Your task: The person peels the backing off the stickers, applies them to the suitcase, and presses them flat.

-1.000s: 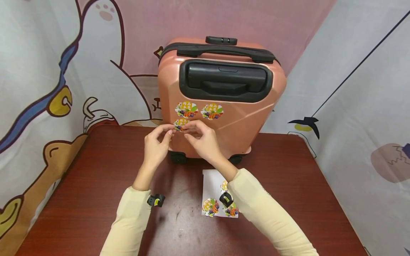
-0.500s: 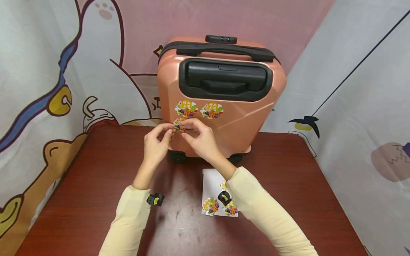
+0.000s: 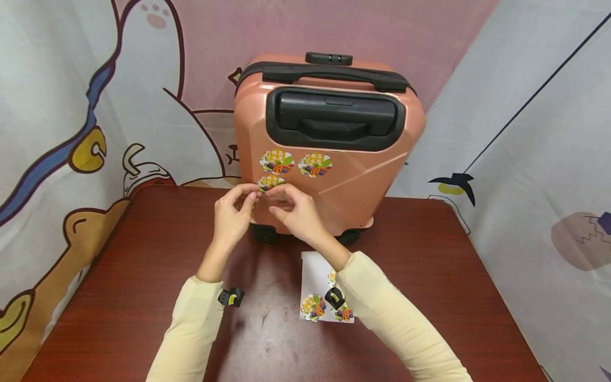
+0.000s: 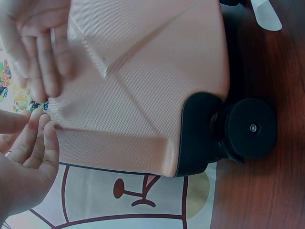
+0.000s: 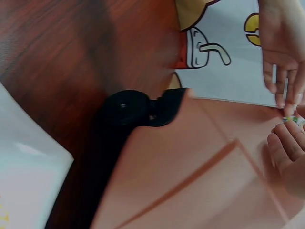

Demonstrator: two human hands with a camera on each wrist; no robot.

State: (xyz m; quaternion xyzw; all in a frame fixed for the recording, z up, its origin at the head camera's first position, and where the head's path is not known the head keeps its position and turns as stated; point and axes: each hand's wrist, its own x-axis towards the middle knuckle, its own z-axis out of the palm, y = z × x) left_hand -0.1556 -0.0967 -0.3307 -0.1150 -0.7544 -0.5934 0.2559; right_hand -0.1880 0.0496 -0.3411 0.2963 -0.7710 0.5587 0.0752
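Observation:
A pink hard-shell suitcase (image 3: 353,185) stands upright on the table, with two round fruit stickers, a left one (image 3: 277,162) and a right one (image 3: 315,165), on its front. Below the left one is a third fruit sticker (image 3: 271,182), partly covered by fingers. My left hand (image 3: 232,215) pinches its left edge between thumb and forefinger. The fingers of my right hand (image 3: 300,212) lie fairly straight against its lower right side, the thumb held apart. In the left wrist view the right hand (image 4: 45,45) is blurred over the suitcase shell.
A white sticker sheet (image 3: 315,265) with several fruit stickers lies on the dark red table (image 3: 157,265), partly under my right sleeve (image 3: 382,302). Black wheels (image 3: 264,233) support the suitcase. A cartoon-printed curtain (image 3: 205,63) hangs close behind it.
My right fingers slid left across the third sticker, then down, uncovering its upper part. The left hand stays at the sticker's left edge.

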